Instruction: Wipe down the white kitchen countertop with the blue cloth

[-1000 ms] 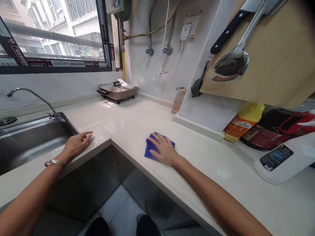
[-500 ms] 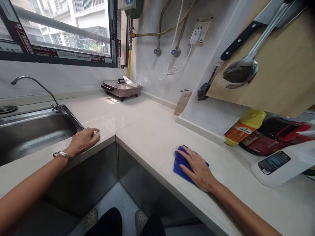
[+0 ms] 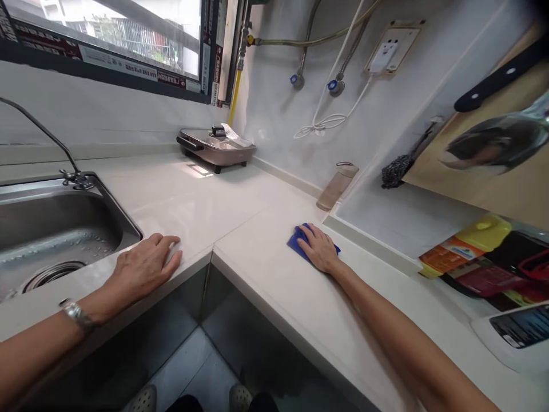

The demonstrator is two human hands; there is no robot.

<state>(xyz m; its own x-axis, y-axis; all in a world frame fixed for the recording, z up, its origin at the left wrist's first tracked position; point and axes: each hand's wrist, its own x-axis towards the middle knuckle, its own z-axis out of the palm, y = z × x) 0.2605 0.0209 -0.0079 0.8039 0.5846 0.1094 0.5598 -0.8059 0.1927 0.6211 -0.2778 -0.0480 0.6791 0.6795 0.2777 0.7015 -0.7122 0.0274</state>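
- Cloth (image 3: 300, 240): looking like soft blue fabric, matt.
- Desk (image 3: 266, 269): showing smooth, pale, slightly glossy stone.
- Sink (image 3: 51, 229): gleaming as brushed metal.
- Pan (image 3: 217, 146): shining, metallic.
- Board (image 3: 506, 183): showing matt wood.

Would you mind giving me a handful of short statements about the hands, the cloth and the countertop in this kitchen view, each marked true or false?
1. The right hand lies flat on a blue cloth on the countertop. True.
2. The left hand grips the tap. False: it rests on the counter edge beside the sink, and the tap stands apart behind the basin.
3. A lidded electric pan stands in the far corner under the window. True.
4. The blue cloth lies in the sink. False: it is on the countertop, near a clear bottle by the wall.
5. The left wrist carries a bracelet. True.
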